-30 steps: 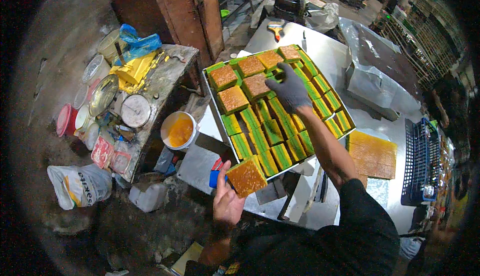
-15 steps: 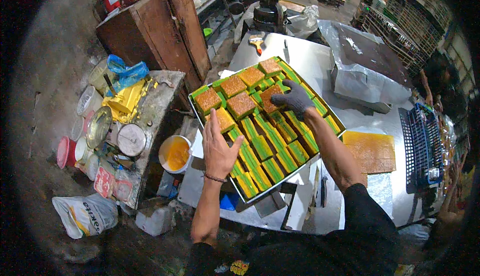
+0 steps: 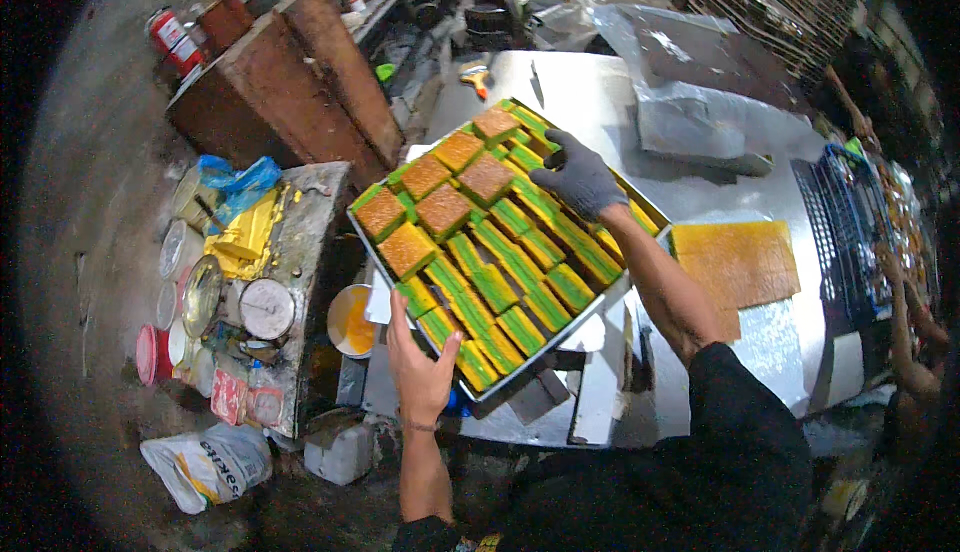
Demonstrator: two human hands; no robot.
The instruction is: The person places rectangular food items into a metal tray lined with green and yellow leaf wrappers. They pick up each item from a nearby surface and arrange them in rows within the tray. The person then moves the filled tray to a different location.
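Note:
A shallow tray (image 3: 640,270) holds green-and-yellow layered cake slices (image 3: 497,287) stood on their sides in rows. Several square cake pieces (image 3: 444,210) lie brown side up over its far left part. My right hand (image 3: 582,182), in a dark grey glove, hovers over the slices by the tray's far right side, thumb and fingers apart, nothing visible in it. Bare, my left hand (image 3: 424,380) rests at the tray's left edge, fingers stretched along it and thumb spread over the slices.
Right of the tray lies a flat brown-topped cake sheet (image 3: 735,267) on the metal table (image 3: 565,87), near a blue basket (image 3: 850,222). A brush (image 3: 476,80) lies beyond the tray. Left are a white bucket (image 3: 352,322) and a cluttered side table (image 3: 325,202). Another person's arms (image 3: 905,322) show far right.
My right hand has let go of a square cake piece, leaving it among the others, and moved right. My left hand has slid nearer along the tray's edge. The view has shifted.

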